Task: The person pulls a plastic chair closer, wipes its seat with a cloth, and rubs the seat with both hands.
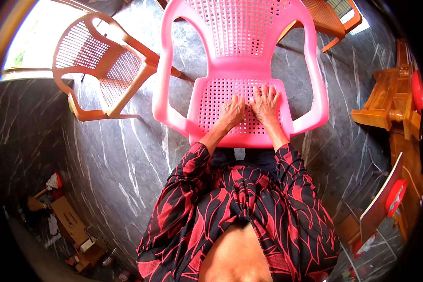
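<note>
A pink plastic armchair (239, 140) with a perforated seat and back stands directly in front of me, facing me. My left hand (232, 113) rests palm down near the middle of the seat, its fingers stretched forward. Just beside it, my right hand (265, 104) lies flat on the right part of the seat with the fingers spread. Neither hand shows anything held; what is under the palms is hidden.
To the left stands a brown plastic armchair (87, 58), and another brown chair (326, 19) is at the top right. Wooden furniture (383, 101) lines the right side. A cardboard box (69, 220) lies at lower left on the grey marbled floor (122, 155).
</note>
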`<state>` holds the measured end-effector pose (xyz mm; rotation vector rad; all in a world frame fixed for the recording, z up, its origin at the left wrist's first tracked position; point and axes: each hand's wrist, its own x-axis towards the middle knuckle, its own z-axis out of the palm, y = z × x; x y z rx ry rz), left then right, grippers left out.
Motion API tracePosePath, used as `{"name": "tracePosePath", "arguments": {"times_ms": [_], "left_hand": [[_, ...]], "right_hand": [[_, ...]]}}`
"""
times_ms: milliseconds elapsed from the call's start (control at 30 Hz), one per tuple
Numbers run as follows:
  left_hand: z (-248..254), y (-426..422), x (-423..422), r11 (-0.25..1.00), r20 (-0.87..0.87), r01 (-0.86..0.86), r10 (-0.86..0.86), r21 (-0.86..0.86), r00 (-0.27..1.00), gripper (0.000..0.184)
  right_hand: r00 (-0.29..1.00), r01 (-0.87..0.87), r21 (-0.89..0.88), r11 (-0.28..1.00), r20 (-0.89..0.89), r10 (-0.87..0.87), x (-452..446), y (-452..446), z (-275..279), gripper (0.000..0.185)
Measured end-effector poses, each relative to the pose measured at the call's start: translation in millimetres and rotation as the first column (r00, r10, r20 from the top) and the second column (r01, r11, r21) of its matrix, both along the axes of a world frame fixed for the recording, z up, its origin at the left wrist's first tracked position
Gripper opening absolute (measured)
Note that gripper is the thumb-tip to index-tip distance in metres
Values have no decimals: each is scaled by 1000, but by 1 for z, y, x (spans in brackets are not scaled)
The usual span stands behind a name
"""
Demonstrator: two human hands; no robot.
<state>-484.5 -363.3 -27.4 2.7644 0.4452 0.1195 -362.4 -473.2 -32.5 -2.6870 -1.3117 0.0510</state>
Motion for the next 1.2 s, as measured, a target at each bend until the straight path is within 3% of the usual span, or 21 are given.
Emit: {"name": "tracePosePath", "arguments": {"times_ms": [167,233,267,333,433,567,633,733,833,1033,1167,1200], "left_hand": [[8,-5,-18,999,-88,16,-20,-52,996,33],[9,-6,-26,996,263,87,-92,30,960,19],[12,-8,-31,996,263,88,-93,31,960,19],[24,-12,-37,996,-34,87,-88,-32,996,29],[49,-14,-35,990,-138,137,-140,-34,980,26],[37,-15,-33,994,-122,113,-112,-3,986,25],[35,-15,-32,985,0,163,-163,57,987,25],[32,-18,-26,998,-50,34,-32,47,998,26],[26,-14,-19,999,-121,53,-52,5,991,27],[18,-11,-6,996,-34,50,-48,68,998,33],[11,-8,7,999,-78,-18,22,50,997,32],[11,-5,9,1000,-21,-19,19,20,1000,22]], "right_hand": [[1000,9,-14,1000,-1,-9,0,0,-2,54],[1000,10,-5,1000,-1,-10,-1,0,-3,54],[1000,10,-5,1000,-1,-10,-1,0,-3,54],[999,17,-6,1000,47,-16,-2,0,-1,52],[999,21,-13,1000,38,-21,-2,0,3,51],[998,15,-2,1000,56,-15,-1,0,3,50],[1000,15,-11,1000,-12,-15,0,1,5,53],[1000,13,-34,999,-24,-14,0,1,8,53],[1000,15,-41,999,-14,-16,0,1,9,53],[1000,10,-40,999,-12,-10,0,1,8,53],[1000,5,-29,1000,-16,-5,1,0,10,52],[1000,-1,-23,1000,-22,1,0,0,11,52]]}}
